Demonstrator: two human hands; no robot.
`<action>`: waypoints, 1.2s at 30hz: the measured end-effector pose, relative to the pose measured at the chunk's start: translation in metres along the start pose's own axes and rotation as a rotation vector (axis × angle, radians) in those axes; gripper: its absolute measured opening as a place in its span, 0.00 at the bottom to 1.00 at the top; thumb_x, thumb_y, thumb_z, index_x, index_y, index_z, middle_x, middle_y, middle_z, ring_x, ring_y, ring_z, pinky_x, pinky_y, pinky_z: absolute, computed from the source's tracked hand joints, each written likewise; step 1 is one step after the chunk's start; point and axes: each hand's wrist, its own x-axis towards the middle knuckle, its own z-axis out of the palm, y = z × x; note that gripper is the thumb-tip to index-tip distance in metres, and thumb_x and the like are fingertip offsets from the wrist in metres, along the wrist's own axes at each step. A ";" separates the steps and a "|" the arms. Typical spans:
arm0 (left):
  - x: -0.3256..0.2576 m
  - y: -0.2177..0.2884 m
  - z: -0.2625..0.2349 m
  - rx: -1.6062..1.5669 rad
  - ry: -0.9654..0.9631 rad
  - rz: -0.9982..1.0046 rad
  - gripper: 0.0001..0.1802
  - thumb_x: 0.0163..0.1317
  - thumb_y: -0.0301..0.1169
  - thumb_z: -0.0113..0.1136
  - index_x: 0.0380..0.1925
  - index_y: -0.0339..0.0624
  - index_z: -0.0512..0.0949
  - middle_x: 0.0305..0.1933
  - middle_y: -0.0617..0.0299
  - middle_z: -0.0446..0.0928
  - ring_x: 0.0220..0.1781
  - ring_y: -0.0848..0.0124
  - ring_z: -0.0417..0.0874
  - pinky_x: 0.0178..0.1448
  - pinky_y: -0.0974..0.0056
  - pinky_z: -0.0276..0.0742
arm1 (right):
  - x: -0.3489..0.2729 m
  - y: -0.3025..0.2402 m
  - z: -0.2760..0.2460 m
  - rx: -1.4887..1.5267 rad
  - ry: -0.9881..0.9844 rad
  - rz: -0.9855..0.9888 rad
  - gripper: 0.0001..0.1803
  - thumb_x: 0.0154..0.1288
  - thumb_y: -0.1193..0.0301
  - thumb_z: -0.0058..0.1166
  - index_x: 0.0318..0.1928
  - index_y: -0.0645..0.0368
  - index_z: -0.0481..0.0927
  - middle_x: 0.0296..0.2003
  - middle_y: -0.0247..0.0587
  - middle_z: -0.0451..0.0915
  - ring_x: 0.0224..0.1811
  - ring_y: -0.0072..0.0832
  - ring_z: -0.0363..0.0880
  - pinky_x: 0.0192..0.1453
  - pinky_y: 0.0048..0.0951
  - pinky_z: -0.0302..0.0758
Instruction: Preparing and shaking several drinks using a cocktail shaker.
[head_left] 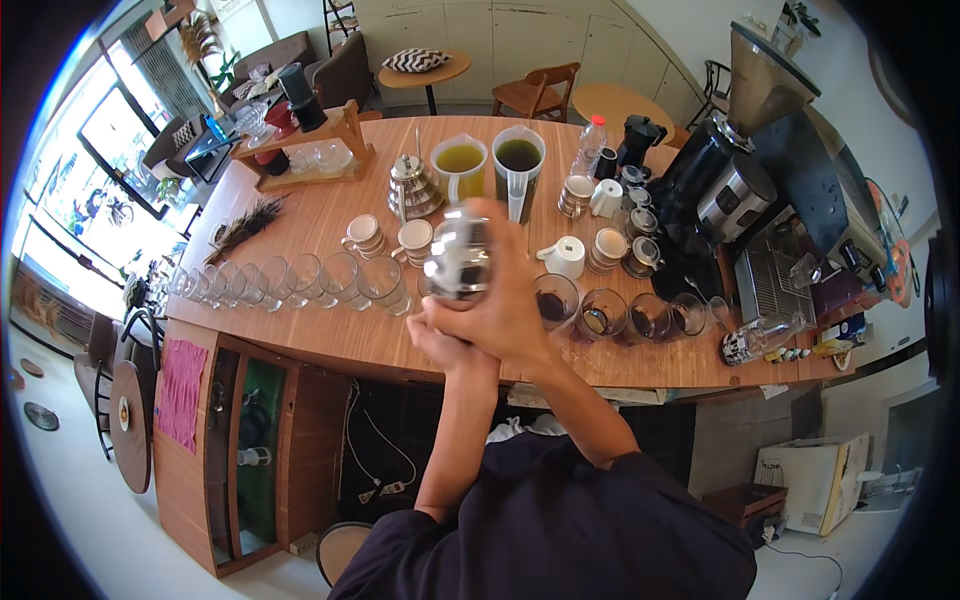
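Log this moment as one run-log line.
hands: right hand and left hand both grip metal shaker | shaker: blurred, above wooden counter | nearby: row of glasses, two pitchers

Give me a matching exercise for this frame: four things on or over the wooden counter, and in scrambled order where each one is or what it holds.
Things:
1. metal shaker
2. two measuring jugs
3. row of clear glasses
4. coffee grinder

Places or states:
A. at the counter's right end
B. empty, lined up along the near left edge
C. gripped in both hands, blurred
D. hold yellow-green and dark liquid

Pairs: 1-C, 2-D, 3-B, 4-A
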 end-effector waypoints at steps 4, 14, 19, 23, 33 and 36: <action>-0.041 0.018 0.030 0.114 0.007 0.179 0.13 0.65 0.32 0.54 0.47 0.40 0.74 0.56 0.50 0.77 0.59 0.58 0.79 0.65 0.52 0.75 | -0.031 0.022 0.002 1.015 0.478 0.389 0.40 0.59 0.69 0.70 0.69 0.54 0.63 0.54 0.42 0.77 0.54 0.33 0.81 0.57 0.33 0.82; -0.066 0.018 0.034 1.010 -0.548 0.824 0.22 0.63 0.30 0.69 0.52 0.37 0.70 0.62 0.43 0.68 0.63 0.53 0.73 0.68 0.50 0.70 | -0.055 0.043 -0.038 1.345 0.352 0.792 0.31 0.65 0.58 0.64 0.63 0.59 0.72 0.50 0.44 0.81 0.49 0.32 0.85 0.54 0.34 0.84; -0.045 0.042 -0.029 0.491 -0.501 0.286 0.39 0.52 0.25 0.75 0.61 0.36 0.63 0.63 0.51 0.67 0.66 0.61 0.71 0.70 0.55 0.68 | -0.035 -0.009 -0.037 0.513 0.098 0.252 0.57 0.45 0.75 0.74 0.76 0.53 0.56 0.57 0.42 0.73 0.55 0.33 0.80 0.59 0.34 0.80; -0.045 0.048 -0.120 0.572 -0.782 -0.059 0.70 0.46 0.34 0.83 0.80 0.46 0.40 0.78 0.48 0.57 0.78 0.57 0.64 0.80 0.52 0.64 | -0.048 -0.040 -0.013 -0.166 -0.294 -0.176 0.55 0.40 0.73 0.80 0.71 0.55 0.64 0.64 0.51 0.70 0.63 0.39 0.77 0.63 0.39 0.79; -0.080 0.109 -0.130 0.365 -0.553 -0.043 0.42 0.61 0.45 0.72 0.72 0.45 0.65 0.72 0.54 0.68 0.70 0.66 0.73 0.67 0.59 0.77 | -0.091 -0.061 0.056 0.118 -0.184 -0.022 0.31 0.44 0.72 0.79 0.50 0.56 0.78 0.48 0.46 0.83 0.47 0.40 0.87 0.51 0.35 0.83; -0.074 0.110 -0.145 0.428 -0.505 -0.160 0.39 0.63 0.44 0.69 0.71 0.45 0.66 0.71 0.55 0.69 0.70 0.67 0.74 0.67 0.60 0.77 | -0.088 -0.062 0.053 0.206 -0.294 0.060 0.26 0.44 0.70 0.78 0.45 0.56 0.80 0.46 0.45 0.85 0.44 0.38 0.88 0.48 0.34 0.83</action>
